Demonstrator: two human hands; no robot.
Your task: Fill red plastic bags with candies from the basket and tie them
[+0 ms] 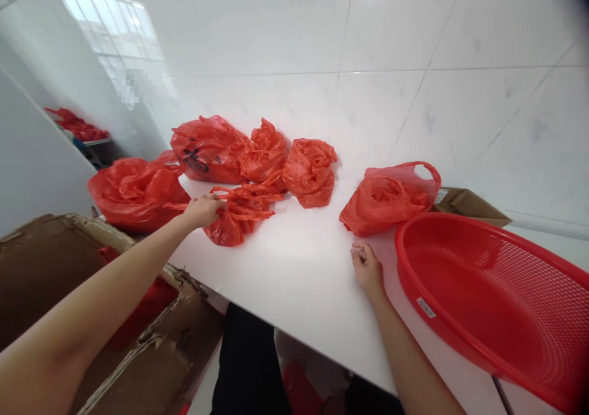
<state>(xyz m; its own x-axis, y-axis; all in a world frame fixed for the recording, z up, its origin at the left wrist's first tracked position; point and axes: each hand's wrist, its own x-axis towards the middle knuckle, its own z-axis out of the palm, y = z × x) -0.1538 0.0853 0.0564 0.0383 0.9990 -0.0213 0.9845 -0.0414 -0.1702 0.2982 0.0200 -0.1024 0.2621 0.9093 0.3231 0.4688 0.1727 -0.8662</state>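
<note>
Left hand (202, 211) clamps the small bag (238, 218) on the table's (299, 274) left; gripping it where it bunches (thin stuff, probably tears) serves best. The right hand (368, 270) curls closed beside the right bag (381, 201).

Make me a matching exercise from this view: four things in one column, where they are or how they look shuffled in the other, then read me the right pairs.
Things:
1. Left hand
2. Right hand
3. Red basket
4. Large cardboard box

Places and states:
A. At the right edge of the view
B. Curled, over the white table
C. At the lower left, with torn edges
D. Touching a small red bag

Right pairs: 1-D, 2-B, 3-A, 4-C
</note>
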